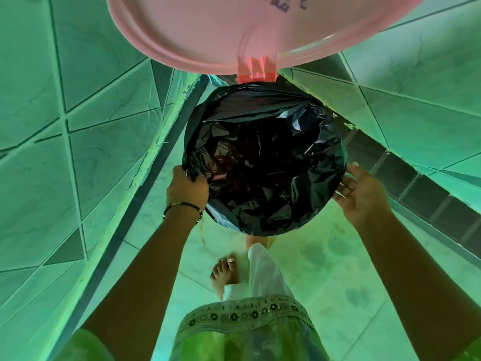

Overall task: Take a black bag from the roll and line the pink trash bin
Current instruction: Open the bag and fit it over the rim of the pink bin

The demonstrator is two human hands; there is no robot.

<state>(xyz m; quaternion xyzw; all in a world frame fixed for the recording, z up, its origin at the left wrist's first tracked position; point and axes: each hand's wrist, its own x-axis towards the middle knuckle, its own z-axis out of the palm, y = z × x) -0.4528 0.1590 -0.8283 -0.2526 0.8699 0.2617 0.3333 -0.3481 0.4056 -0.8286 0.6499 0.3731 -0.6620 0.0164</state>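
Observation:
A black bag (pixel 265 157) fills the mouth of the pink trash bin and folds over its whole rim, so the bin's body is hidden. The bin's pink lid (pixel 208 29) stands raised behind it on its hinge (pixel 256 70). My left hand (pixel 186 187) grips a bunch of the bag's edge at the rim's left side. At the rim's right side, my right hand (pixel 360 190) has straight fingers that touch the bag's folded edge. No roll of bags is in view.
The bin stands in a corner between two tiled walls (pixel 78 113), with a dark skirting strip (pixel 416 183) along the right one. My bare foot (pixel 223 274) and white trouser leg (pixel 265 269) are on the tiled floor (pixel 338 269) just in front of the bin.

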